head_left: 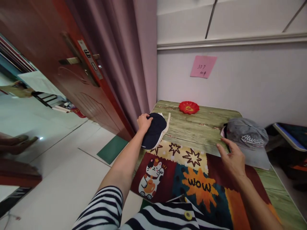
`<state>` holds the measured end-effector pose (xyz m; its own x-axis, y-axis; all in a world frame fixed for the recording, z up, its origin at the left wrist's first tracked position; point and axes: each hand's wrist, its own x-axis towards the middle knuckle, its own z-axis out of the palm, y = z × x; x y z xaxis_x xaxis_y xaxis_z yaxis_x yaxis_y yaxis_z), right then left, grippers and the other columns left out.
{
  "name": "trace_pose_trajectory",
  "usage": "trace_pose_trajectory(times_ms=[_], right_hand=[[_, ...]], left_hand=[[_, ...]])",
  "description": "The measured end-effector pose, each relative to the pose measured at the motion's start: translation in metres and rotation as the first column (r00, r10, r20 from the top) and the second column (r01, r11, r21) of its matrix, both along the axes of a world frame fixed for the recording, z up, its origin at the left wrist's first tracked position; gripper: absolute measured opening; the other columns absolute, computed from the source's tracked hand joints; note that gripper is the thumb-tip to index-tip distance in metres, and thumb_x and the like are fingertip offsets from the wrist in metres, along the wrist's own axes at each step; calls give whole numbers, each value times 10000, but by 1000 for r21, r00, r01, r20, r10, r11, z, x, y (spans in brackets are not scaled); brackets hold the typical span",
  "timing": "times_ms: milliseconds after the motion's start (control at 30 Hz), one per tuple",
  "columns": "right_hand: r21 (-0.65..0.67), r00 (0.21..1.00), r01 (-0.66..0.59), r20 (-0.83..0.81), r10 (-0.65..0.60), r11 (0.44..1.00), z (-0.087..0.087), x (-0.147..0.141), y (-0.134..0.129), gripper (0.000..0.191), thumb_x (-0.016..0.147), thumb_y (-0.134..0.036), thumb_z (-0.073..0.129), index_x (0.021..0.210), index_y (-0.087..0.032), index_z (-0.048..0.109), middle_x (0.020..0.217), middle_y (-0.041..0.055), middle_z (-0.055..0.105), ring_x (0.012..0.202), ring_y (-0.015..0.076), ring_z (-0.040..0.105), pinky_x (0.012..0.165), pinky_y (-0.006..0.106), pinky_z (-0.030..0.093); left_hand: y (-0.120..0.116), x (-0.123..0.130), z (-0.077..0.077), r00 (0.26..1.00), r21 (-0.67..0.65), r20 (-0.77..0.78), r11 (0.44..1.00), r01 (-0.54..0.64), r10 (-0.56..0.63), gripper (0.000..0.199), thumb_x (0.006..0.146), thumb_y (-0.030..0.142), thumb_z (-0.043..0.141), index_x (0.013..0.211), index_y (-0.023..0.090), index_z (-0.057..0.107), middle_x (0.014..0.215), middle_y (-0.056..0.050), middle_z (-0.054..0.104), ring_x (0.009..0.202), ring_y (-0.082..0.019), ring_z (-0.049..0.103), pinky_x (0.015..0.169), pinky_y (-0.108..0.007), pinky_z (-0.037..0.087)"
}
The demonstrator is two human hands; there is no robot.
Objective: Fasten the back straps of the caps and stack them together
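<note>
A navy cap (154,131) with a cream edge and strap lies at the left side of the table. My left hand (145,123) grips its upper left part, fingers bent over the fabric. My right hand (232,157) hovers over the right part of a colourful mat (172,188), fingers apart and nothing in them. Just beyond its fingertips sits a grey cap (249,135) with white lettering, its brim toward me. Whether the fingertips touch that cap I cannot tell. The mat bears a cat figure and an orange "WOW" burst.
A red scalloped dish (189,107) stands at the back of the wood-patterned table (203,123). Pink paper (203,66) hangs on the wall. To the left are a mauve curtain (124,48) and an open reddish door (79,80). Dark items (291,137) with a blue edge lie beyond the table's right side.
</note>
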<state>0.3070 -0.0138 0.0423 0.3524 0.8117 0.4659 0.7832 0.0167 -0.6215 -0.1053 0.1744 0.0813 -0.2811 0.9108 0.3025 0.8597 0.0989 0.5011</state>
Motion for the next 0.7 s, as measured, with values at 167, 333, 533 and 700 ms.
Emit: trace_pose_trajectory(times_ms=[167, 333, 533, 700], right_hand=[[-101, 978, -179, -124, 166, 979, 23, -22, -8, 416, 871, -570, 582, 1039, -228, 748, 1123, 90, 752, 477, 136, 507, 633, 357, 487], [-117, 891, -396, -287, 351, 911, 37, -46, -6, 371, 879, -545, 604, 1006, -234, 764, 1063, 95, 767, 806, 263, 694, 676, 368, 524], [-69, 636, -633, -615, 467, 771, 52, -84, 8, 374, 850, -556, 679, 1027, -235, 751, 1054, 83, 771, 1015, 296, 702, 934, 452, 527], [44, 302, -682, -892, 337, 730, 83, -118, 32, 552, 846, -688, 615, 1138, -227, 701, 1196, 118, 733, 1141, 271, 678, 1037, 431, 500]], left_hand=[[-10, -6, 7, 999, 128, 31, 992, 20, -24, 149, 856, 327, 639, 874, 233, 753, 999, -52, 749, 953, -223, 660, 866, -328, 451], [-25, -11, 17, 971, 366, 179, 927, 81, -156, 177, 861, 316, 626, 828, 208, 763, 891, -53, 758, 851, -200, 674, 813, -303, 479], [-61, -1, 55, 894, 629, 307, 775, 66, -325, 183, 854, 342, 660, 806, 182, 737, 868, -44, 744, 848, -177, 683, 846, -300, 518], [-108, 33, 100, 835, 727, 310, 679, 100, -454, 126, 854, 310, 702, 835, 193, 745, 899, -34, 748, 884, -167, 692, 893, -320, 533]])
